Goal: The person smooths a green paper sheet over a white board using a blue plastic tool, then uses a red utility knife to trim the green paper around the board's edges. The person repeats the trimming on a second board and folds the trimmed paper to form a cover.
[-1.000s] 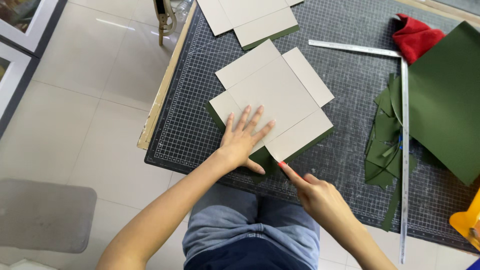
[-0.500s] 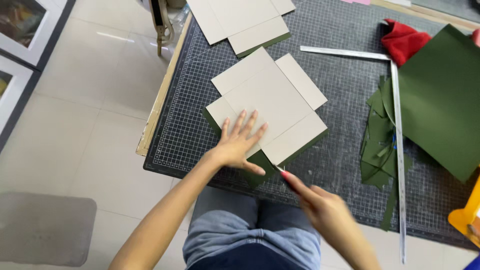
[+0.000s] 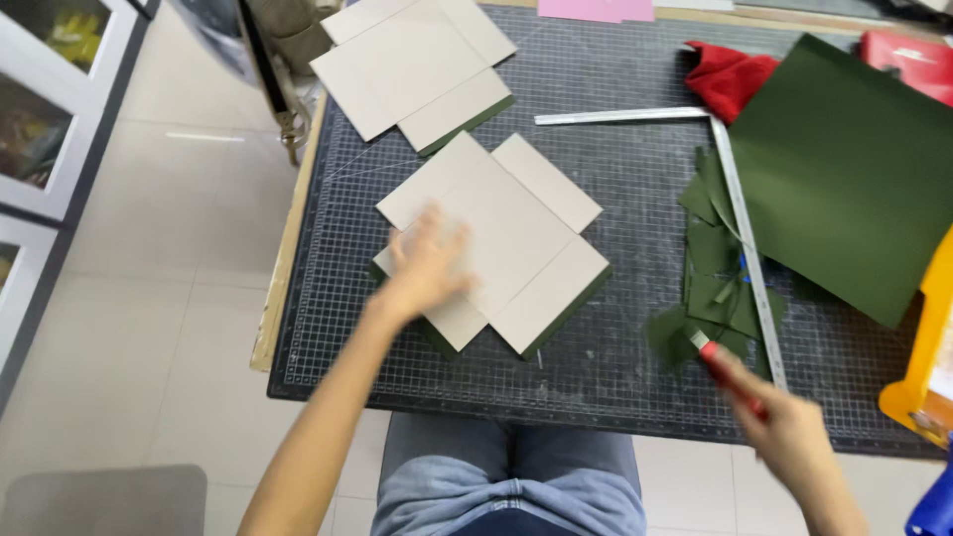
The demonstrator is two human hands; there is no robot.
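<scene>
A dark gridded cutting mat [image 3: 615, 328] covers a work table with a pale wooden edge [image 3: 288, 248], set over a light tiled floor [image 3: 169, 238]. The person sits at the near side, knees in blue jeans [image 3: 511, 486] just under the mat's front rim.

Nearest, at about 4 o'clock on the mat, the right hand [image 3: 784, 432] is closed round a red-handled cutting knife [image 3: 725, 372], its tip over a heap of dark green offcuts [image 3: 710, 288]. The hand is blurred, so the exact grip cannot be told. A metal L-square ruler [image 3: 745, 238] lies across those scraps.

At the mat's middle, the left hand [image 3: 427, 268] lies flat with fingers spread — holding nothing, pressing down on the grey board cross [image 3: 496, 238], a square panel with four flaps, green paper showing under its lower edges. It looks light, stiff and flat, likely to slide on the smooth mat and to crease at the flap joints; a flat palm on the centre panel, or a pinch at a flap's outer edge, seems the safest hold.

Farther off, at 11 o'clock, a second grey board piece [image 3: 407, 60] lies flat. At 2 o'clock a large dark green sheet [image 3: 844, 179] — thin and floppy by its look — partly covers a red cloth [image 3: 730, 74]. A yellow container [image 3: 928, 367] stands at the right edge, and framed pictures [image 3: 50, 109] lean at the far left.
</scene>
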